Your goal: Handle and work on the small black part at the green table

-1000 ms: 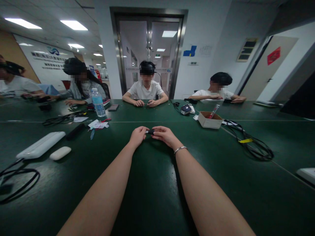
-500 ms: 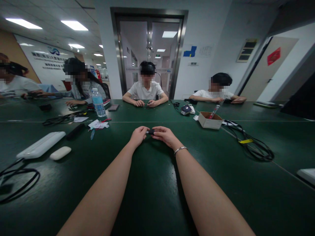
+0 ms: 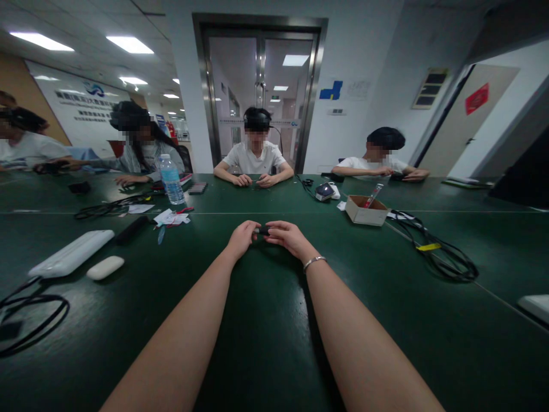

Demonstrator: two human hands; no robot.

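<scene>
Just past the middle of the green table [image 3: 266, 343], a small black stick with a silvery end [image 3: 264, 230] is between my two hands. It resembles a USB stick, but it is too small to be sure. My right hand [image 3: 286, 236] pinches the black part between thumb and fingers. At the silvery end, my left hand [image 3: 242, 237] has its thumb and forefinger closed; the fingertips partly hide that end. A silver bangle [image 3: 314, 262] circles my right wrist.
Left lie a white power bank [image 3: 72, 253], a white oval case [image 3: 105, 267], a black cable [image 3: 38, 323] and a water bottle [image 3: 171, 182]. Right are a cardboard box [image 3: 366, 212] and a coiled black cable [image 3: 446, 257]. Several people sit across the table.
My hands stay in nearly the same place; slightly more of the silvery end shows between the fingers. The person at the right has shifted a hand slightly.
</scene>
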